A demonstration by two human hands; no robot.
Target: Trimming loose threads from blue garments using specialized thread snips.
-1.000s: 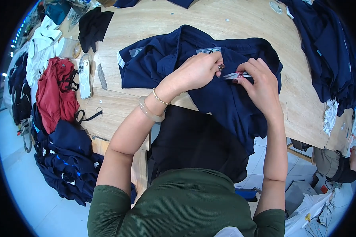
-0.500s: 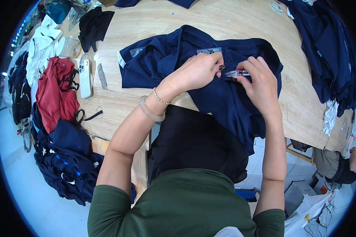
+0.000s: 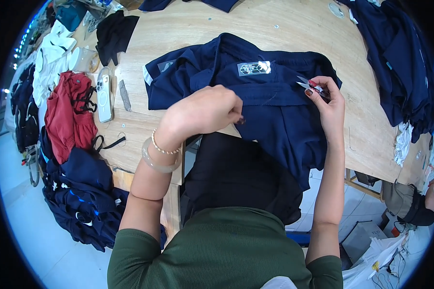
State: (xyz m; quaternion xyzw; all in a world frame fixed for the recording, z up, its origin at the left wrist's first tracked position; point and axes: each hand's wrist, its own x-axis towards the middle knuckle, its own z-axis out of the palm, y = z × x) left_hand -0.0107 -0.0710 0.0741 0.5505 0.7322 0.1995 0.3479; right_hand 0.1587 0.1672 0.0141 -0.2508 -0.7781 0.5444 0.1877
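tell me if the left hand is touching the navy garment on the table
Touching. The head view shows the left hand pressed down on the navy garment, its fingertips sunk into the fabric, while the right hand holds small thread snips beside it.

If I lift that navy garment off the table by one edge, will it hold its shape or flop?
The navy garment will probably flop: it lies in soft folds and hangs limp over the table edge. It likely slides easily on the smooth wood, so the left hand resting on it helps. The right hand holds small snips that could snag the cloth.
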